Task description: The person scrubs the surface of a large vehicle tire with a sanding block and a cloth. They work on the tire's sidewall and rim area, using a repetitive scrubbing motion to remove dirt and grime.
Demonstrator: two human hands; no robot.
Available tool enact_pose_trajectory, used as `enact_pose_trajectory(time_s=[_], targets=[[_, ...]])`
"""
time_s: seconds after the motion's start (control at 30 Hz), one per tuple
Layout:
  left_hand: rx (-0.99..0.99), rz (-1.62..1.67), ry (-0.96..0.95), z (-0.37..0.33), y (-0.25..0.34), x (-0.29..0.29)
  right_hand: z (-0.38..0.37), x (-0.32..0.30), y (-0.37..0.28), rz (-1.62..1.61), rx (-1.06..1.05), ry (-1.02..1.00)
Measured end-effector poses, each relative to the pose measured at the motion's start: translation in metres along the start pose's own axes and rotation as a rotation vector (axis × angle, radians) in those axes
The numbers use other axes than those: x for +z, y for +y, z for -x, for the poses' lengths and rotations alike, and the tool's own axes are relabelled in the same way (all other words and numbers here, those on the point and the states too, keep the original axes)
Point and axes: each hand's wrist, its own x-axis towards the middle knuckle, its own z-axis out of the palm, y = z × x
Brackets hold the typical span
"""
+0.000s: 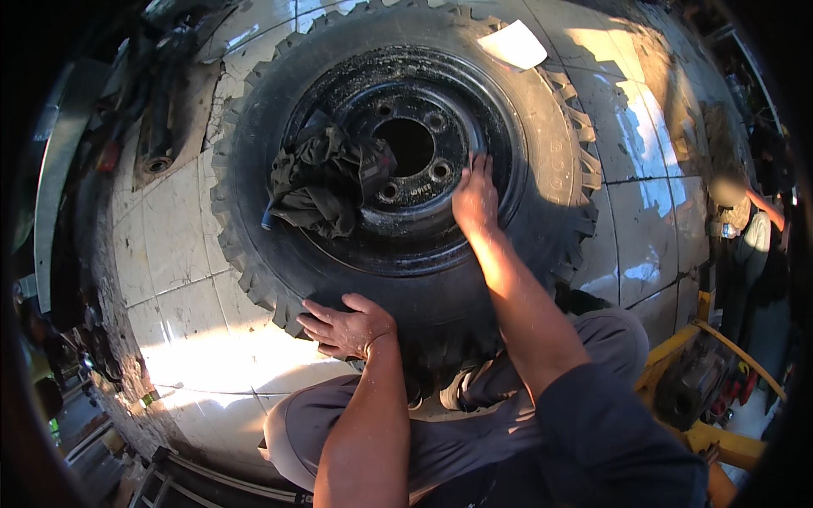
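We've got sunlight blazing across the pale tiled floor point(174, 241) at eight o'clock! At nine, we spot a long grey metal strip point(47, 212); round at three, another person point(752, 245); and at four, we see a yellow metal frame point(724, 444)!

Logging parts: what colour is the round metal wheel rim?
The round metal wheel rim is black; the head view shows it best.

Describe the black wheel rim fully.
The rim is round, black and metal-looking, rough in places, with a large centre hole, smaller bolt holes around it and pale markings below. It lies flat inside the tyre. A crumpled dark cloth covers part of its left side; the right hand touches its right.
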Motion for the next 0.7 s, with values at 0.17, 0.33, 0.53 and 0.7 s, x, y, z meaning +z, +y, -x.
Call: enact_pose_trajectory(time_s=[0.17,0.33,0.53,0.7], targets=[[0.001,0.034,0.013,0.003,0.006,-0.001,-0.028,-0.009,0.002,-0.069,0.102,-0.082],[0.011,0.002,0.026,0.0,0.002,0.0,0.016,0.002,0.009,-0.043,0.008,0.004],[-0.018,0.001,0.004,0.002,0.004,0.001,-0.03,-0.018,-0.004,-0.065,0.108,-0.126],[-0.01,-0.001,0.017,0.002,0.004,0.001,0.01,0.001,0.008,-0.027,0.024,-0.017]])
